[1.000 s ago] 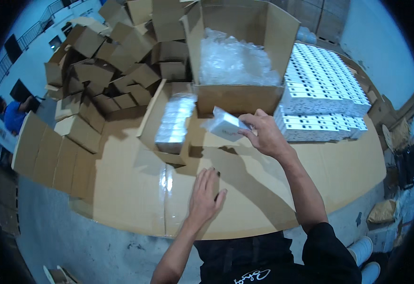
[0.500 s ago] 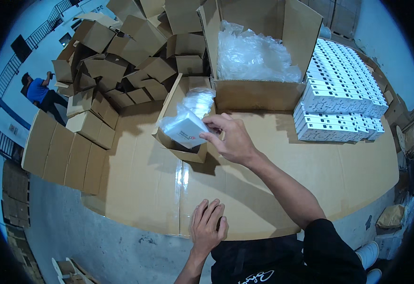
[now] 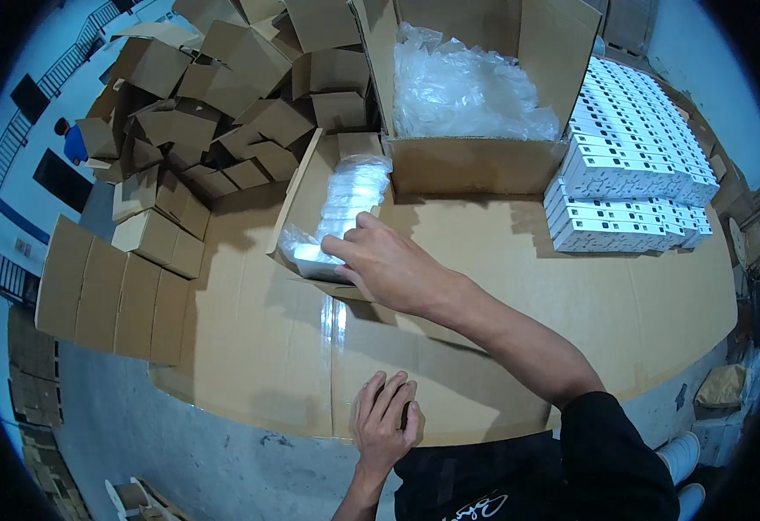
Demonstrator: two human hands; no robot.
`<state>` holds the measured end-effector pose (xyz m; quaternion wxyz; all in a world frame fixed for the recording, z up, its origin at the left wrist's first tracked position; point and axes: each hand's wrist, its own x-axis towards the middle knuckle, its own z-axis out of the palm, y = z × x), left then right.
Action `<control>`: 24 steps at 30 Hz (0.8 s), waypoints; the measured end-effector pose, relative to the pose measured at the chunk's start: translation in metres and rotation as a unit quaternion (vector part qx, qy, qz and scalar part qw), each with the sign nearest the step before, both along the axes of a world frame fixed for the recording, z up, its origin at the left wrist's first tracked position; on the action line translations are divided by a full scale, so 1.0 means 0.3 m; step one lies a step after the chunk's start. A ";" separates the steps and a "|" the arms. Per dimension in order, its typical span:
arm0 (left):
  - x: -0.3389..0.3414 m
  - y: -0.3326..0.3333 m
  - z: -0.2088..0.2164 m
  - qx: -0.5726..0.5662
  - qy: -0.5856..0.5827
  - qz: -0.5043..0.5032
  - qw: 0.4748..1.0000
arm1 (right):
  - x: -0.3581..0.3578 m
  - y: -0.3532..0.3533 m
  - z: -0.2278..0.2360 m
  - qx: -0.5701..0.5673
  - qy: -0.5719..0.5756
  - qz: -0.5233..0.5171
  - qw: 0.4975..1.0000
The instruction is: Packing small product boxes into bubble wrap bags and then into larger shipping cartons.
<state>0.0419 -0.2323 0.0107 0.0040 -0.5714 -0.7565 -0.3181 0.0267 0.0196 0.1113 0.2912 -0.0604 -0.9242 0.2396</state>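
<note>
A long, narrow cardboard carton (image 3: 294, 195) stands with its top open near the middle of the table. Inside it runs a row of white packets (image 3: 355, 187) in clear plastic bags. At the carton's near end my right hand (image 3: 388, 269) reaches in from the right, thumb and fingers pinching the edge of a flat white bagged box (image 3: 317, 253). Part of that box is hidden behind the fingers. My left hand (image 3: 384, 415) lies flat on the front edge of the cardboard-covered table (image 3: 449, 382), fingers stretched out, holding nothing.
Behind the carton a big open box (image 3: 475, 169) is filled with clear plastic bags (image 3: 471, 91). White printed boxes (image 3: 631, 174) are stacked at the right. Empty brown cartons (image 3: 250, 61) pile up back left; closed cartons (image 3: 106, 291) line the left edge.
My right hand has lowered the bagged white box into the carton's near end, moving slightly left and toward me. My left hand stays put. A person in the background has moved mostly behind the cartons.
</note>
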 end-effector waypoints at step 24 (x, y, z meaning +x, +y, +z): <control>0.012 0.014 -0.002 0.009 -0.007 -0.009 1.000 | 0.029 -0.010 -0.115 0.080 -0.123 -0.016 0.989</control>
